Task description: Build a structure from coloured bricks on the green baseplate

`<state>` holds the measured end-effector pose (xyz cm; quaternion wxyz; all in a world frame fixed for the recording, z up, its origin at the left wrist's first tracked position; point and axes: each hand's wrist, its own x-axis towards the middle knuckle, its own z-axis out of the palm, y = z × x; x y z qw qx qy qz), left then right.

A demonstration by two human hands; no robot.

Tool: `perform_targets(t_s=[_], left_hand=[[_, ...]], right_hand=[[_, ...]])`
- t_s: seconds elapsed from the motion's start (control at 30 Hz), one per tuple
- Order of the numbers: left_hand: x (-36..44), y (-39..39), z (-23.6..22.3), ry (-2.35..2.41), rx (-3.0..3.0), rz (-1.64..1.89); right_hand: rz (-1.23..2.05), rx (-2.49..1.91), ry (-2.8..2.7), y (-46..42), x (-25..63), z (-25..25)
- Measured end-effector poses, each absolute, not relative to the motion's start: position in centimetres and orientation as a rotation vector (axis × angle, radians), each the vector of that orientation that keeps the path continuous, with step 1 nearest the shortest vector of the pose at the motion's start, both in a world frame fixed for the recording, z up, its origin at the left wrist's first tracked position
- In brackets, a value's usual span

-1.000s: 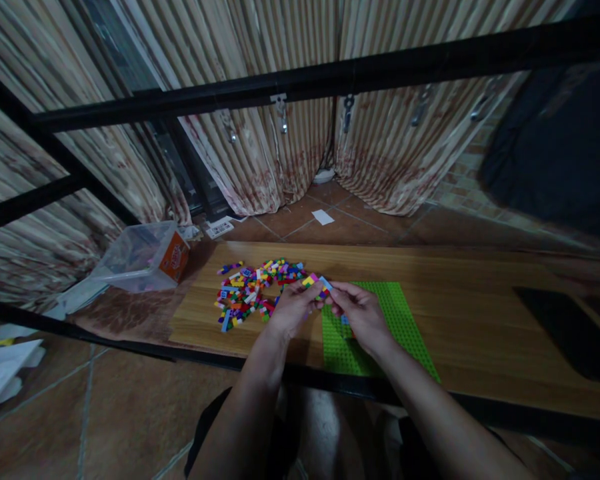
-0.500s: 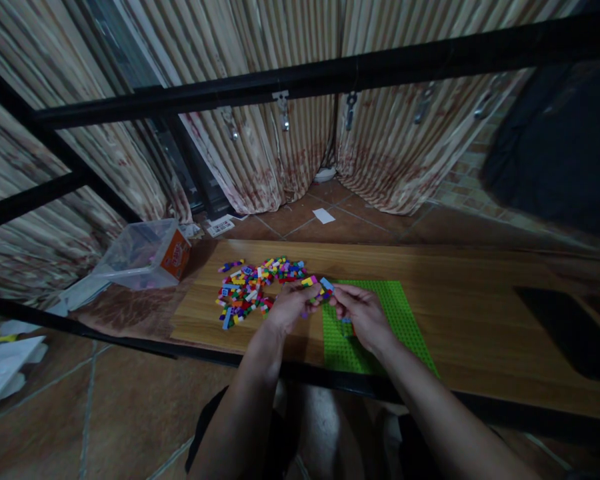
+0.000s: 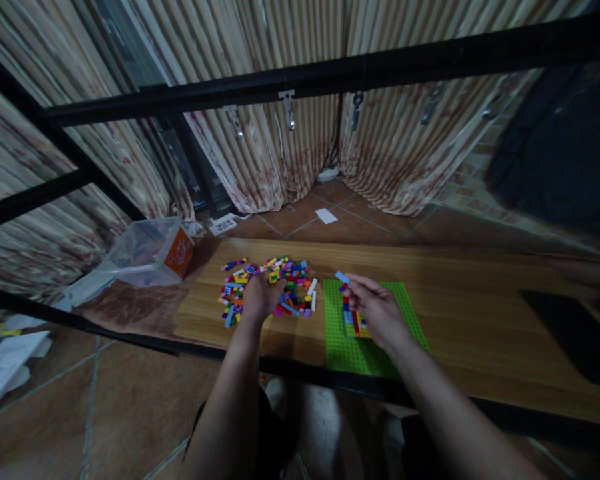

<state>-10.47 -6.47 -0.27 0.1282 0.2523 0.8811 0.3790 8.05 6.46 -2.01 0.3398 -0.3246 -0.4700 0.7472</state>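
Note:
My left hand point(image 3: 263, 297) reaches over the loose pile of toy building bricks point(image 3: 293, 293), its thumb apart from the fingers. The fingertips point down among the bricks and are partly hidden; no brick shows in the hand. Between thumb and fingers, my right hand point(image 3: 375, 310) pinches a few joined bricks, with a light blue brick point(image 3: 341, 276) on top and darker ones under it. Below that hand lies the green studded baseplate point(image 3: 340, 357). A block of coloured bricks point(image 3: 350, 320) is built on the baseplate, partly covered by my right hand.
At the left end of the wooden table point(image 3: 460, 300) stands a clear plastic box point(image 3: 145, 250) with an orange label. A flat black object point(image 3: 570, 337) lies on the right. A black metal bar point(image 3: 320, 73) with hanging metal clips crosses beyond the table.
My left hand has parted from my right and moved left onto the pile; the yellow and pink bricks no longer show in it. My right hand has shifted slightly right, keeping the light blue brick.

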Motion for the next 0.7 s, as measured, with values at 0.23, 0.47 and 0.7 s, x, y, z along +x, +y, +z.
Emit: perform_targets(t_s=[0.23, 0.47, 0.7], left_hand=[[-10.1, -6.9, -0.1, 2.869, 0.778, 0.717], [-8.4, -6.0, 0.1, 2.913, 0.929, 1.006], [-3.8, -2.9, -1.5, 1.703, 0.909, 1.620]], right_hand=[[2.053, -0.859, -1.157, 6.5, 8.1, -1.9], [1.908, -0.829, -1.372, 6.1, 7.9, -2.5], [1.737, -0.759, -1.562, 5.3, 7.4, -2.4]])
